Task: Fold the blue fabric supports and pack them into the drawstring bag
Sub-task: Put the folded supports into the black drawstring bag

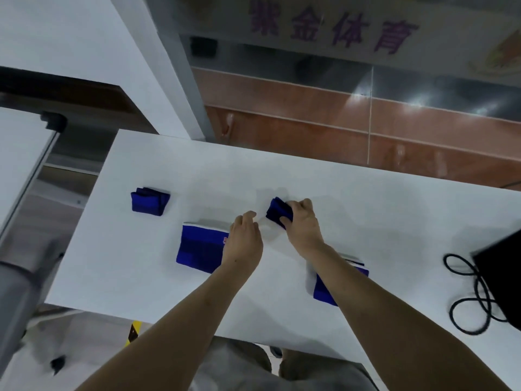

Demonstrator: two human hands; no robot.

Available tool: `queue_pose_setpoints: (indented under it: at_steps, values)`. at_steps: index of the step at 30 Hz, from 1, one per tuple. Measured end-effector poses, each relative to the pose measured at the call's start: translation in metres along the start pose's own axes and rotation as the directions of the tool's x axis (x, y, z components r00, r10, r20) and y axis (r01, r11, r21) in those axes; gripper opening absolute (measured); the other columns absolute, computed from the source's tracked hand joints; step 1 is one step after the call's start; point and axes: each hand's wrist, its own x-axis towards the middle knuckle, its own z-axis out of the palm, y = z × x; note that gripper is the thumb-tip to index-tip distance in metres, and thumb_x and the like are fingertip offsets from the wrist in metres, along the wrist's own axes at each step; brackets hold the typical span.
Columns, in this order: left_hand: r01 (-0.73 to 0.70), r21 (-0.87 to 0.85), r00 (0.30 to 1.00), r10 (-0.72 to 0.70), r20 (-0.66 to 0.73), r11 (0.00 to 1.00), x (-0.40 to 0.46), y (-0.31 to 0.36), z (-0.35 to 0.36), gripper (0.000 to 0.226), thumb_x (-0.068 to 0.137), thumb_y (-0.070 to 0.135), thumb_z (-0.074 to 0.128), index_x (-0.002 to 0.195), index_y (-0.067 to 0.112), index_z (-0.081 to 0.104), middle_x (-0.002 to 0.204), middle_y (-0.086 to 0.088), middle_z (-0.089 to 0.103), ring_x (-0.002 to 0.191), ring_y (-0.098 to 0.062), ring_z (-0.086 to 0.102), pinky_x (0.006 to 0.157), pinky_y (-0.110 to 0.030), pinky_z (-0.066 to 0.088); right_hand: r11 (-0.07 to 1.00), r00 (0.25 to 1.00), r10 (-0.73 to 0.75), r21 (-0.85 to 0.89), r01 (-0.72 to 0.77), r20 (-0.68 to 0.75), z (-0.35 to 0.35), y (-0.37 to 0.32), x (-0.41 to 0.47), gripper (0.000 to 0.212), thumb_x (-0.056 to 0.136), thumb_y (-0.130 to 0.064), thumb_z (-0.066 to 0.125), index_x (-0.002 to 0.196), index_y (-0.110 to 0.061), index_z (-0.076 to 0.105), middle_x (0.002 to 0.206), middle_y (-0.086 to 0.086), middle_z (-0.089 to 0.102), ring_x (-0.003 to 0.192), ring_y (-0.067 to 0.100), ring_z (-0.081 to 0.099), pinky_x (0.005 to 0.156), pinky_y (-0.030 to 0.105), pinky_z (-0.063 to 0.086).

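My right hand (303,221) grips a small folded blue support (276,211) at the middle of the white table (352,198). My left hand (245,239) hovers beside it with fingers loosely curled, holding nothing, over the right end of a flat blue support (200,248) that has a white edge. Another folded blue support (149,200) lies at the far left. A further flat blue support (324,289) lies under my right forearm, partly hidden. No drawstring bag can be made out with certainty.
A black object (501,272) with a looped black cable (473,300) sits at the table's right edge. The table's near edge runs just in front of my body. A metal post (17,277) stands at the left, off the table.
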Motion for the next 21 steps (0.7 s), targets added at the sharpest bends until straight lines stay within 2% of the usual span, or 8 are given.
queue_pose_setpoints:
  at_steps: [2, 6, 9, 14, 18, 21]
  values:
    - [-0.007, -0.012, 0.999, 0.007, -0.044, 1.000, 0.002, -0.007, -0.020, 0.036, 0.106, 0.013, 0.038, 0.142, 0.016, 0.043, 0.142, -0.004, 0.050, 0.119, -0.021, 0.057, 0.093, -0.035, 0.055, 0.998, 0.998, -0.031, 0.052, 0.034, -0.055, 0.004, -0.022, -0.005, 0.034, 0.098, -0.017, 0.066, 0.130, -0.010, 0.059, 0.124, 0.008, 0.048, 0.090, 0.015, 0.054, 0.090, 0.028, 0.053]
    - [-0.039, -0.050, 0.989, 0.031, -0.146, 0.998, 0.004, -0.032, -0.064, 0.033, 0.107, 0.016, 0.035, 0.137, 0.019, 0.048, 0.134, 0.001, 0.053, 0.113, -0.016, 0.057, 0.088, -0.035, 0.056, 0.980, 0.986, -0.086, 0.163, 0.109, -0.142, 0.017, -0.073, -0.013, 0.036, 0.096, -0.019, 0.070, 0.130, -0.012, 0.060, 0.117, 0.002, 0.049, 0.090, 0.015, 0.055, 0.085, 0.022, 0.046]
    - [-0.046, -0.030, 0.976, 0.038, -0.212, 0.999, 0.012, -0.071, -0.091, 0.030, 0.106, 0.018, 0.037, 0.133, 0.022, 0.051, 0.129, 0.001, 0.055, 0.112, -0.017, 0.054, 0.092, -0.036, 0.054, 0.968, 0.982, -0.096, 0.215, 0.130, -0.163, 0.034, -0.110, -0.016, 0.036, 0.096, -0.019, 0.070, 0.130, -0.013, 0.061, 0.115, -0.002, 0.047, 0.093, 0.015, 0.056, 0.086, 0.021, 0.046]
    - [-0.017, 0.064, 0.961, 0.034, -0.275, 0.998, 0.028, -0.144, -0.135, 0.029, 0.103, 0.013, 0.046, 0.130, 0.017, 0.057, 0.131, -0.004, 0.055, 0.120, -0.025, 0.047, 0.098, -0.040, 0.048, 0.966, 0.984, -0.078, 0.230, 0.115, -0.162, 0.068, -0.155, -0.015, 0.032, 0.096, -0.025, 0.070, 0.126, -0.015, 0.064, 0.119, 0.001, 0.052, 0.094, 0.012, 0.057, 0.087, 0.021, 0.048]
    - [-0.003, 0.135, 0.969, 0.036, -0.245, 0.991, 0.053, -0.191, -0.162, 0.037, 0.100, 0.008, 0.050, 0.136, 0.015, 0.050, 0.145, -0.005, 0.047, 0.131, -0.027, 0.040, 0.106, -0.043, 0.045, 0.966, 0.990, -0.054, 0.245, 0.085, -0.132, 0.089, -0.178, -0.013, 0.030, 0.098, -0.029, 0.068, 0.125, -0.016, 0.064, 0.119, -0.001, 0.051, 0.095, 0.012, 0.057, 0.087, 0.021, 0.046]
    - [-0.062, 0.197, 0.987, 0.089, -0.131, 0.979, 0.081, -0.216, -0.176, 0.050, 0.100, 0.005, 0.049, 0.147, 0.017, 0.039, 0.158, -0.004, 0.033, 0.143, -0.028, 0.030, 0.112, -0.046, 0.041, 0.965, 0.992, -0.033, 0.255, 0.063, -0.122, 0.102, -0.189, -0.013, 0.029, 0.099, -0.031, 0.065, 0.126, -0.019, 0.064, 0.120, -0.003, 0.052, 0.098, 0.010, 0.058, 0.091, 0.023, 0.049]
